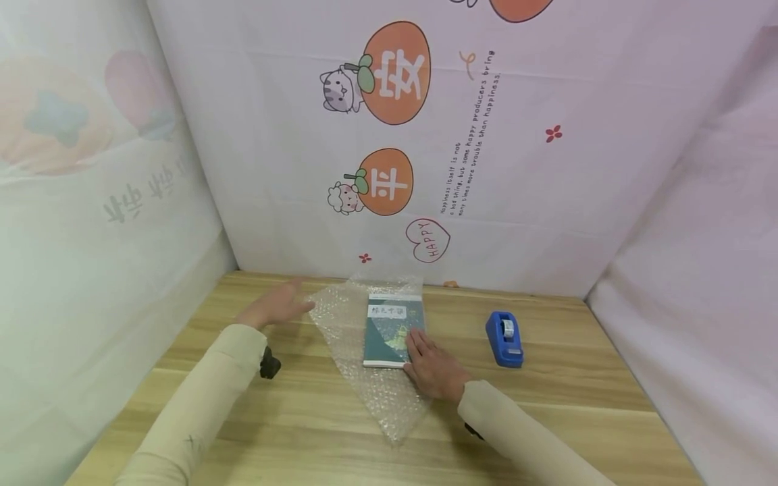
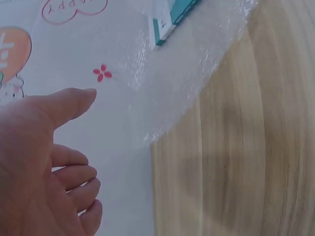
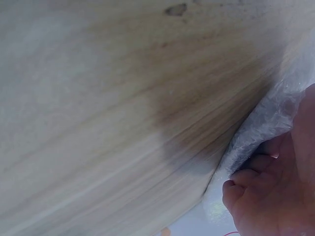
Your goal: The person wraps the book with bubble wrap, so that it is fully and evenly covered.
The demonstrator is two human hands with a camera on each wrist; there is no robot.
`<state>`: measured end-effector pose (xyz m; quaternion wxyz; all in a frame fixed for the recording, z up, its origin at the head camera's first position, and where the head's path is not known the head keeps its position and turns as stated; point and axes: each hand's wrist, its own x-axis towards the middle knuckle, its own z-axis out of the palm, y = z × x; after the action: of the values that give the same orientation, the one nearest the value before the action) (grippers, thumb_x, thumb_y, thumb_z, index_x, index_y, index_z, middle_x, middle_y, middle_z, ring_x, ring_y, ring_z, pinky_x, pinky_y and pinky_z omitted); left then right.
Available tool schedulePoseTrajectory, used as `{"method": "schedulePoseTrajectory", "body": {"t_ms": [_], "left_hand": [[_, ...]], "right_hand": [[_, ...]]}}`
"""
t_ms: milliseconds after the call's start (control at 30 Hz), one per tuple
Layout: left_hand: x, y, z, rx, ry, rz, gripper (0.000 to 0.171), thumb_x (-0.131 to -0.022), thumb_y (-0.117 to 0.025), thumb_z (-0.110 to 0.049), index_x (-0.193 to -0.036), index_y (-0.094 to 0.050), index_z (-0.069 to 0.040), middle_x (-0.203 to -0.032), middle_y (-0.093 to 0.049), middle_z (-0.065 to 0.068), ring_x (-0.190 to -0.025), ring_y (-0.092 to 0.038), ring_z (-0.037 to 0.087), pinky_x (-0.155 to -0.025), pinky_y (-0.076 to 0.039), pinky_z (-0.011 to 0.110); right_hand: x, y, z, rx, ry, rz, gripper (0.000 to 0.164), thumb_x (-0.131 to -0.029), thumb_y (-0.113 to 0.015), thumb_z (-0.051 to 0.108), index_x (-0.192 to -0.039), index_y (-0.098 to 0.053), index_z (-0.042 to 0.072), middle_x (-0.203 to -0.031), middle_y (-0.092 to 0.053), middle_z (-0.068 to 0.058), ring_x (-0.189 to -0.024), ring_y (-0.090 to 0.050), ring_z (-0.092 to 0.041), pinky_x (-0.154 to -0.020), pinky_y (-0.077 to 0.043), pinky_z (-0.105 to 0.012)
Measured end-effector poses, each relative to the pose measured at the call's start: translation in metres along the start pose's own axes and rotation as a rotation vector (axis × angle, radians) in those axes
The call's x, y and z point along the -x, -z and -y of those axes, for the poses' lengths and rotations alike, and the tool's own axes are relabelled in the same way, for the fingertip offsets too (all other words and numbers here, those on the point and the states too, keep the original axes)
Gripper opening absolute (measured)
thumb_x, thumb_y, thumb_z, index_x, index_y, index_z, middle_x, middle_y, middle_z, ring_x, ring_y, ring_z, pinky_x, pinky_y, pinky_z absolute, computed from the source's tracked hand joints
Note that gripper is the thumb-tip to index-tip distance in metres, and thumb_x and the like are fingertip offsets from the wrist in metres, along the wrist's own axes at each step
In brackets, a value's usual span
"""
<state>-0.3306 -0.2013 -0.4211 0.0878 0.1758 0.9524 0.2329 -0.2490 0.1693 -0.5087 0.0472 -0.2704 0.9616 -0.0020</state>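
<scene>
A green-covered book (image 1: 387,341) with a white title label lies on a sheet of clear bubble wrap (image 1: 345,337). Part of the wrap is folded over the right side of its cover. My right hand (image 1: 434,368) rests on that wrapped right edge, fingers extended onto the cover; the right wrist view shows crinkled wrap (image 3: 256,130) beside the fingers. Just off the sheet's left corner, my left hand (image 1: 279,305) hovers with nothing in it. In the left wrist view its thumb (image 2: 74,103) points out and the other fingers bend loosely.
A blue tape dispenser (image 1: 504,339) with a roll of tape stands to the right of the book on the wooden table (image 1: 565,391). A printed white cloth (image 1: 516,175) hangs behind the table's back edge, with pale cloth on both sides.
</scene>
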Motion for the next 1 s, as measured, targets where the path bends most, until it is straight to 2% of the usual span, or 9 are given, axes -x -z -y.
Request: {"method": "schedulePoseTrajectory", "body": {"t_ms": [100,233,333,433,533,633,733,867,1000], "left_hand": [[-0.001,0.002,0.010,0.079,0.054,-0.009,0.085,-0.108,-0.053,-0.043,-0.163,-0.018,0.012,-0.169,-0.023,0.035,-0.156,-0.026,0.055,-0.129,-0.024,0.065],[-0.001,0.002,0.019,0.266,0.141,-0.019,0.083,-0.109,-0.052,-0.046,-0.165,-0.021,0.007,-0.172,-0.022,0.030,-0.159,-0.023,0.052,-0.130,-0.023,0.064],[-0.001,-0.001,0.023,0.393,0.197,-0.042,0.081,-0.109,-0.053,-0.046,-0.164,-0.025,0.007,-0.171,-0.025,0.029,-0.158,-0.026,0.050,-0.130,-0.026,0.062],[0.000,-0.006,0.026,0.486,0.223,-0.068,0.078,-0.109,-0.055,-0.043,-0.162,-0.029,0.008,-0.169,-0.029,0.031,-0.156,-0.030,0.051,-0.129,-0.029,0.061],[-0.001,-0.014,0.029,0.596,0.223,-0.068,0.074,-0.110,-0.054,-0.037,-0.160,-0.029,0.012,-0.168,-0.030,0.033,-0.154,-0.035,0.051,-0.128,-0.031,0.059],[-0.002,-0.022,0.033,0.750,0.215,-0.045,0.068,-0.112,-0.051,-0.029,-0.159,-0.029,0.014,-0.167,-0.029,0.035,-0.154,-0.035,0.050,-0.129,-0.031,0.057],[-0.006,-0.032,0.037,0.897,0.191,-0.050,0.059,-0.112,-0.051,-0.018,-0.156,-0.032,0.016,-0.166,-0.031,0.036,-0.155,-0.034,0.049,-0.129,-0.031,0.054],[-0.009,-0.044,0.038,1.014,0.168,-0.087,0.053,-0.111,-0.049,-0.011,-0.153,-0.036,0.018,-0.162,-0.036,0.037,-0.154,-0.038,0.048,-0.128,-0.035,0.051],[-0.013,-0.055,0.037,1.112,0.185,-0.102,0.050,-0.111,-0.048,-0.009,-0.152,-0.038,0.018,-0.160,-0.040,0.037,-0.151,-0.043,0.046,-0.125,-0.039,0.048]], "right_hand": [[0.001,0.001,0.000,-0.007,-0.003,0.011,0.064,-0.115,-0.040,0.033,-0.161,-0.030,-0.010,-0.171,-0.026,-0.031,-0.161,-0.026,-0.043,-0.132,-0.030,-0.050],[0.001,0.002,0.001,-0.001,0.000,0.013,0.064,-0.115,-0.041,0.032,-0.161,-0.030,-0.011,-0.171,-0.026,-0.031,-0.161,-0.026,-0.044,-0.131,-0.031,-0.050],[0.001,0.003,0.001,0.006,0.002,0.009,0.063,-0.115,-0.041,0.032,-0.160,-0.031,-0.011,-0.171,-0.027,-0.031,-0.161,-0.027,-0.044,-0.131,-0.032,-0.050],[0.001,0.003,0.001,0.006,0.002,0.007,0.063,-0.115,-0.041,0.032,-0.161,-0.031,-0.010,-0.171,-0.026,-0.031,-0.161,-0.027,-0.043,-0.131,-0.032,-0.050],[0.002,0.002,0.001,-0.006,0.001,0.007,0.063,-0.115,-0.041,0.032,-0.161,-0.030,-0.010,-0.171,-0.026,-0.031,-0.161,-0.026,-0.043,-0.131,-0.032,-0.050],[0.003,0.003,0.002,-0.012,0.003,0.009,0.063,-0.115,-0.040,0.032,-0.161,-0.030,-0.011,-0.171,-0.025,-0.031,-0.161,-0.026,-0.044,-0.131,-0.032,-0.051],[0.003,0.003,0.002,-0.009,0.004,0.010,0.063,-0.115,-0.039,0.032,-0.161,-0.029,-0.011,-0.171,-0.025,-0.031,-0.161,-0.026,-0.044,-0.131,-0.031,-0.051],[0.002,0.002,0.001,-0.006,0.001,0.008,0.063,-0.115,-0.039,0.032,-0.161,-0.029,-0.010,-0.171,-0.025,-0.030,-0.161,-0.026,-0.043,-0.131,-0.031,-0.051],[0.001,0.001,0.000,-0.003,0.001,0.005,0.063,-0.115,-0.040,0.032,-0.161,-0.030,-0.010,-0.171,-0.025,-0.030,-0.161,-0.025,-0.043,-0.131,-0.031,-0.050]]}}
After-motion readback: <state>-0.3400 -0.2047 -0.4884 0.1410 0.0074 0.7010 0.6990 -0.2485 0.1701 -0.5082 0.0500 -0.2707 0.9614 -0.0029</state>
